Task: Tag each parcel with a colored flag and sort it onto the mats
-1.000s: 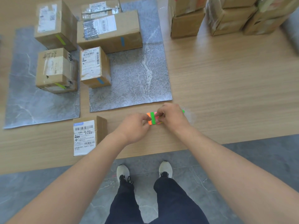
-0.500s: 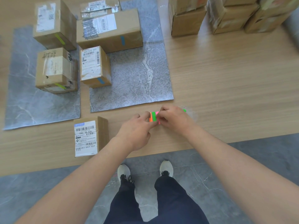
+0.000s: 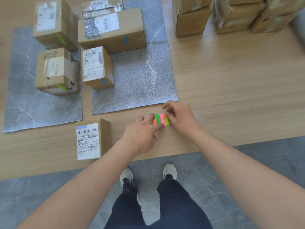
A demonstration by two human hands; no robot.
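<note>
Flag pad (image 3: pixel 160 119) flat on the table (image 3: pixel 231 83), pinned under the straight fingertips of the left hand (image 3: pixel 140 134), its yellow-green end strip (image 3: pixel 167 121) pinched by the right hand (image 3: pixel 181 118), seemingly for peeling. Just left of the left hand, a waiting parcel (image 3: pixel 90 139) with no flag showing, off the mats. Beyond both hands, two green-flagged parcels (image 3: pixel 56 70) on the left mat (image 3: pixel 24 104), two blue-flagged parcels (image 3: pixel 97 66) on the right mat (image 3: pixel 140 80); farther right a waiting stack (image 3: pixel 231 15), so probably under halfway.
</note>
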